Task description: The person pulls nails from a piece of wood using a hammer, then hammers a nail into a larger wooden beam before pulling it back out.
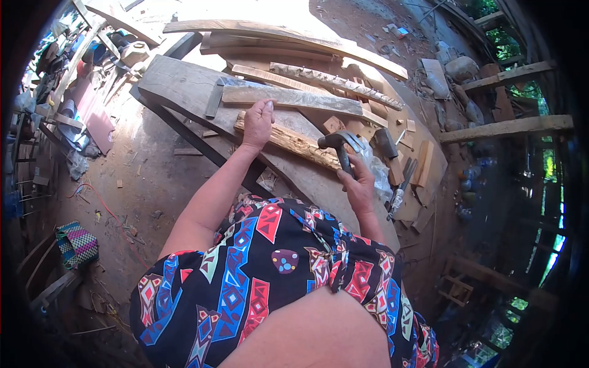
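Left hand: left hand (258, 122) is down flat on the stick (297, 144), fingers close together, palm pressing its upper end.
Stick: rough and pale, it lies slantwise across the grey slab (178, 86), running from under the palm towards the hammer.
Right hand: right hand (359, 187) is wrapped tight round the handle of the hammer (341, 147).
Hammer: the claw head sits right at the stick's lower end; touching or not, can't tell.
Beyond the stick: a flat board (291, 97), and past it a carved strip (334, 80).
Right of the hammer: a slim tool (397, 195) lies among offcuts.
Floor, left: a woven bag (76, 244) sits on the dirt.
Bottom: a patterned dress (264, 276) fills the view.
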Demonstrator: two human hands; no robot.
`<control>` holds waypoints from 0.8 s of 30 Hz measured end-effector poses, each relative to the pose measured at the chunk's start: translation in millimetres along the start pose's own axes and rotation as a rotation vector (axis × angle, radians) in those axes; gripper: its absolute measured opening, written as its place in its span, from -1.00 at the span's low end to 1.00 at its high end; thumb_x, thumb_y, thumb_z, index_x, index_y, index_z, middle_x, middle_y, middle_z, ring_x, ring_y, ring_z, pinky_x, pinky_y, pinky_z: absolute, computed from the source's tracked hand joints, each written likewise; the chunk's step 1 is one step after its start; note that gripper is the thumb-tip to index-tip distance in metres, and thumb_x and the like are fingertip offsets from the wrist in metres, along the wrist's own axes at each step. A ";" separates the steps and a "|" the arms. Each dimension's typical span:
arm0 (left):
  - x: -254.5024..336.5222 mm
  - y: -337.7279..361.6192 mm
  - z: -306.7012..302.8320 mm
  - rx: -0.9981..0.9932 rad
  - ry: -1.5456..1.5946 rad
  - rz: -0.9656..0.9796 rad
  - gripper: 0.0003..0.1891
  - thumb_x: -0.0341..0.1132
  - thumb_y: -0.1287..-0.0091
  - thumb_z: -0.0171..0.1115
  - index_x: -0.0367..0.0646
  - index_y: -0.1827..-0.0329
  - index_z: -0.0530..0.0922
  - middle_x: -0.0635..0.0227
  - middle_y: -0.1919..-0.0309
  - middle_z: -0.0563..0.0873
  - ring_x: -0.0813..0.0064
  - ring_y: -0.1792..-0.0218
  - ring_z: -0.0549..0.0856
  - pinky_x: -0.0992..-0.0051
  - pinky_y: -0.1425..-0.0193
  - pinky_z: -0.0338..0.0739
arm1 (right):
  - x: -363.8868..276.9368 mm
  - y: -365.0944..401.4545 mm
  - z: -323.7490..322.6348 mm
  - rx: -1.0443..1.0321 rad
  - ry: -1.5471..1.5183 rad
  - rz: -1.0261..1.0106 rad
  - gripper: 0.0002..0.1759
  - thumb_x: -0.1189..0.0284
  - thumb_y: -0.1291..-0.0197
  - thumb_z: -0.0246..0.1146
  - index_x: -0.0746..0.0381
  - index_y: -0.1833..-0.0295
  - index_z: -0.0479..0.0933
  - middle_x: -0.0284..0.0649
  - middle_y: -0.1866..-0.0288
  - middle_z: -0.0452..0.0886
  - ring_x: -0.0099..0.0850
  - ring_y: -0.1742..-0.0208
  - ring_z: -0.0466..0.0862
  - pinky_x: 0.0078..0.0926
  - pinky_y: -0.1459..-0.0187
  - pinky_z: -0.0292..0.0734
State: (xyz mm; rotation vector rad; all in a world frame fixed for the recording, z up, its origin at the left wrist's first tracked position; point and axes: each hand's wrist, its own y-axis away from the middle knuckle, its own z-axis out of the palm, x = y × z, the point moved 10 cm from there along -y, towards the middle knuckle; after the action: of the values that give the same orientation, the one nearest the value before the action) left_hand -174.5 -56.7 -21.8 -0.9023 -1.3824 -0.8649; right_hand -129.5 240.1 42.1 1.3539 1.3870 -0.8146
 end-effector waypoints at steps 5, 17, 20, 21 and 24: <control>-24.0 11.3 9.3 -0.144 0.523 -0.436 -0.80 -0.32 -0.41 0.05 -0.22 0.06 0.56 0.43 0.48 0.60 0.61 0.50 0.59 0.58 0.41 0.51 | -15.8 6.4 3.3 0.033 -0.036 -0.051 -0.55 0.54 -0.07 0.31 0.23 -0.14 0.51 -0.45 0.43 0.51 -0.72 0.52 0.39 -0.72 0.51 0.28; -9.7 64.3 56.4 -0.423 1.002 -0.829 -0.62 -0.30 -0.50 -0.18 -0.40 -0.20 0.36 0.02 -0.04 0.59 0.13 -0.08 0.63 0.27 -0.18 0.59 | 6.2 38.9 -2.7 0.026 -0.072 0.016 -0.60 0.50 -0.06 0.36 0.26 -0.06 0.55 -0.47 0.49 0.51 -0.74 0.59 0.38 -0.74 0.59 0.23; -6.6 69.3 58.6 -0.440 0.977 -0.838 -0.63 -0.28 -0.49 -0.15 -0.40 -0.19 0.36 0.01 -0.02 0.59 0.13 -0.05 0.64 0.28 -0.15 0.61 | 50.0 60.3 -2.7 0.035 -0.095 0.163 -0.67 0.47 -0.06 0.38 0.26 0.02 0.58 -0.47 0.52 0.51 -0.75 0.62 0.37 -0.76 0.62 0.19; -5.5 70.6 59.0 -0.445 0.989 -0.857 -0.64 -0.27 -0.48 -0.09 -0.41 -0.16 0.37 0.01 0.02 0.59 0.13 -0.01 0.66 0.29 -0.12 0.63 | 61.6 65.9 -1.4 0.037 -0.096 0.164 -0.67 0.47 -0.06 0.38 0.26 0.02 0.58 -0.47 0.52 0.51 -0.75 0.62 0.37 -0.76 0.62 0.19; -3.3 72.2 64.6 -0.538 1.057 -0.871 -0.62 -0.28 -0.48 -0.09 -0.39 -0.22 0.34 -0.01 -0.01 0.59 0.14 -0.04 0.64 0.29 -0.13 0.62 | 106.1 80.8 0.2 0.052 -0.227 0.349 -0.81 0.46 -0.11 0.34 0.28 0.17 0.56 -0.45 0.62 0.48 -0.73 0.71 0.36 -0.75 0.67 0.17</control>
State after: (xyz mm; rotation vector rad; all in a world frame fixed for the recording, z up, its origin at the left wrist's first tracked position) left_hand -136.3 32.2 -27.2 -0.0451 -0.5280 -2.0601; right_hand -38.3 284.4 -44.5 1.4422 0.9268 -0.7453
